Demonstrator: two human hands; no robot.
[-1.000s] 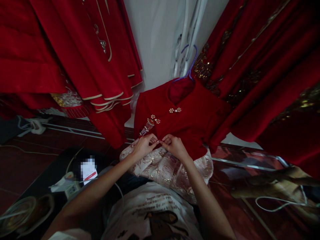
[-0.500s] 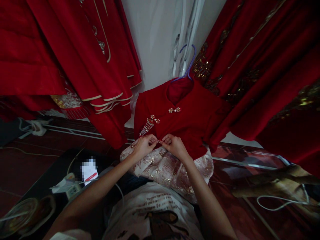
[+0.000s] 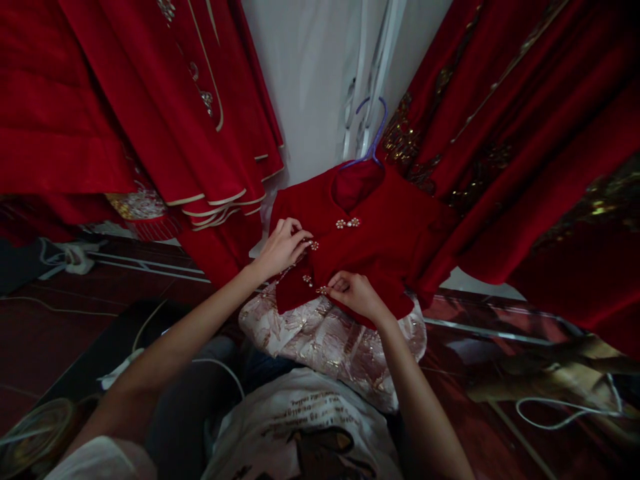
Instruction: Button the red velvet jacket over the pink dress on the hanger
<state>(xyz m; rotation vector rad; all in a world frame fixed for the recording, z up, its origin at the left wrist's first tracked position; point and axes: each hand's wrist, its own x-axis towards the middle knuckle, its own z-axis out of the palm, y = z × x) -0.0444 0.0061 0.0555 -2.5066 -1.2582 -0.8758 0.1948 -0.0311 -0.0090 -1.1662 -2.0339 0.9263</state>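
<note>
One beaded flower clasp [image 3: 321,290], pinched in the right hand [image 3: 354,295], could loosen if tugged; above it, the left hand [image 3: 283,249] has unclear grip.

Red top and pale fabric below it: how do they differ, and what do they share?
The red top is one plain colour; the pale fabric has a glinting pattern. The red top bears beaded ornaments; the pale fabric shows none. The red top overlaps the pale fabric. Both are cloth.
</note>
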